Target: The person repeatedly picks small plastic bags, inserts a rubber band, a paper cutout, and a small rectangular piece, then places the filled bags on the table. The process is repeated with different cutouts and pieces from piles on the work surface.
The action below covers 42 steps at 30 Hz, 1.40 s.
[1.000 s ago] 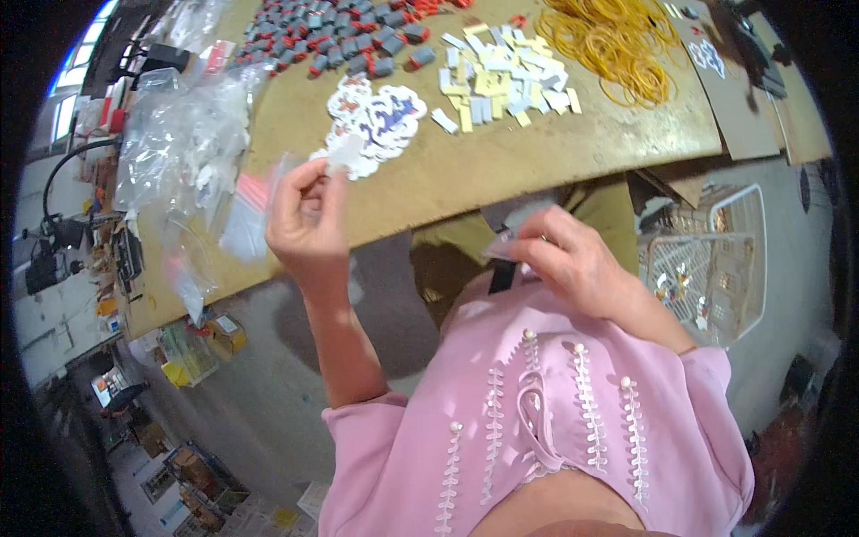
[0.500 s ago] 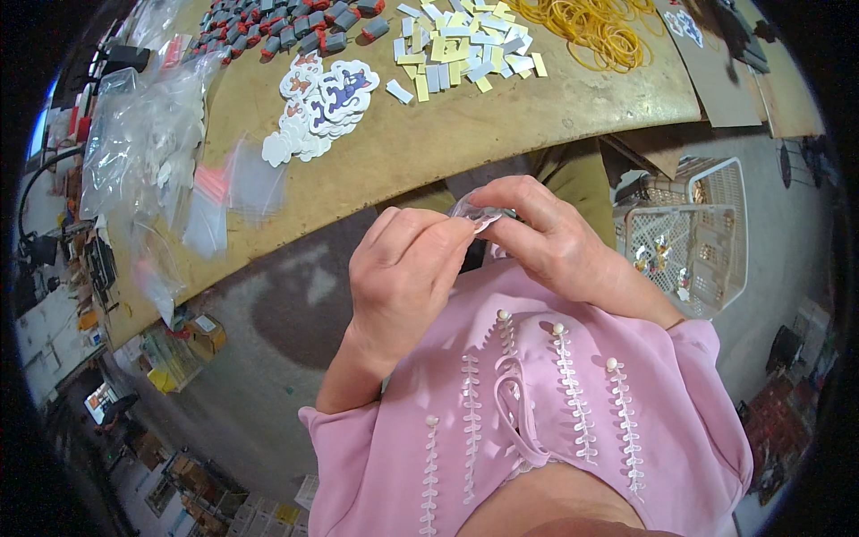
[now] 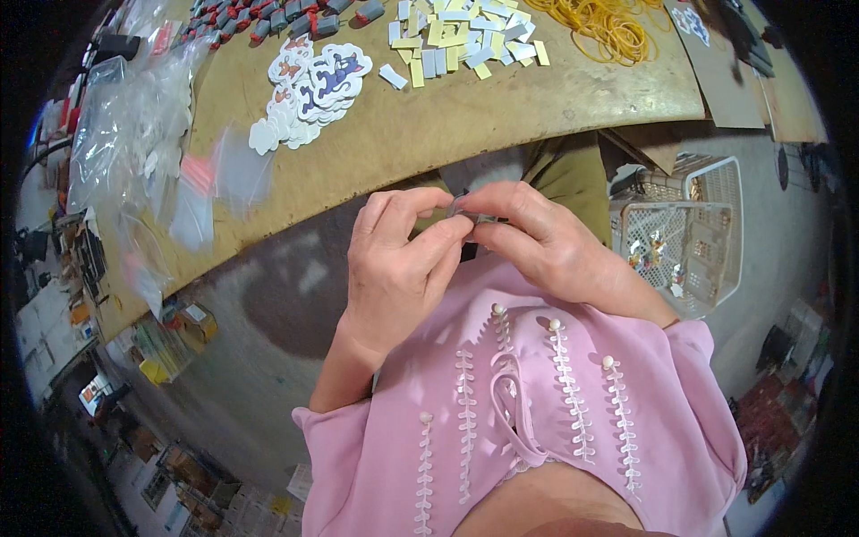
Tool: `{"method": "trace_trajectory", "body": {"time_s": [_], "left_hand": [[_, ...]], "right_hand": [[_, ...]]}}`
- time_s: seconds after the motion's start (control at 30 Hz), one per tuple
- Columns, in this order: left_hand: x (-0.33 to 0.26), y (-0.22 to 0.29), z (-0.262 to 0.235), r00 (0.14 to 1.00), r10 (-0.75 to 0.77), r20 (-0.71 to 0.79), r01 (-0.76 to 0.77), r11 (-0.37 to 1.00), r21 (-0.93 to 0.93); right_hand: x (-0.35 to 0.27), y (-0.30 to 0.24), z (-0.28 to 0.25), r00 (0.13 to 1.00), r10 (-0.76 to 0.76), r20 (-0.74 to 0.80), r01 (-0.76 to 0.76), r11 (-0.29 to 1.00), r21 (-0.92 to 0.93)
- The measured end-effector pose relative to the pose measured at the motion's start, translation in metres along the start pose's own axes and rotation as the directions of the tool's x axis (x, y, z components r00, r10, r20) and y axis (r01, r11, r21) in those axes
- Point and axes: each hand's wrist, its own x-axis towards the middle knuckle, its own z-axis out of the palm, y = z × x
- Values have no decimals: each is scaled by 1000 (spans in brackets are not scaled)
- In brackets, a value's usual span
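In front of my chest, just off the table's near edge, my left hand [image 3: 394, 259] and my right hand [image 3: 541, 237] meet at their fingertips. Both pinch a small transparent plastic bag [image 3: 462, 208]; the fingers cover most of it, and what is inside cannot be made out. Beyond them on the table [image 3: 429, 134] lies a pile of white-edged cartoon cutouts [image 3: 313, 94]. Flat transparent bags with red strips [image 3: 197, 174] spread near the left edge.
Along the table's far side lie grey pieces with red bands [image 3: 295, 22], yellow and pale grey strips [image 3: 447, 45] and yellow rubber bands [image 3: 608, 31]. Larger plastic bags [image 3: 125, 125] cover the left end. A white basket [image 3: 716, 233] with small packets stands on the floor at right.
My left fingers have shifted on the plastic bag and its index finger is raised more. The white piece seen at the fingertips earlier no longer shows. The view has shifted slightly.
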Motion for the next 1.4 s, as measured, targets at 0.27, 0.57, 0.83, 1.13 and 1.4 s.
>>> {"method": "trace_trajectory", "body": {"time_s": [0.27, 0.57, 0.83, 1.13, 1.4], "left_hand": [[11, -5, -2, 995, 74, 66, -68, 993, -94], [80, -68, -5, 989, -53, -139, 90, 959, 267], [123, -85, -32, 986, 71, 153, -131, 895, 426], [108, -71, -26, 982, -34, 186, -17, 963, 269], [43, -13, -1, 983, -171, 63, 182, 895, -408]], "right_hand": [[-3, 4, 1, 1000, 2, -19, -3, 999, -38], [-4, 4, -1, 997, 71, 25, -69, 994, -82], [-7, 8, 0, 995, 97, 21, -95, 992, -83], [-3, 9, -2, 996, 92, 0, -91, 991, -96], [6, 8, -1, 991, 63, -114, -74, 993, -95]]}}
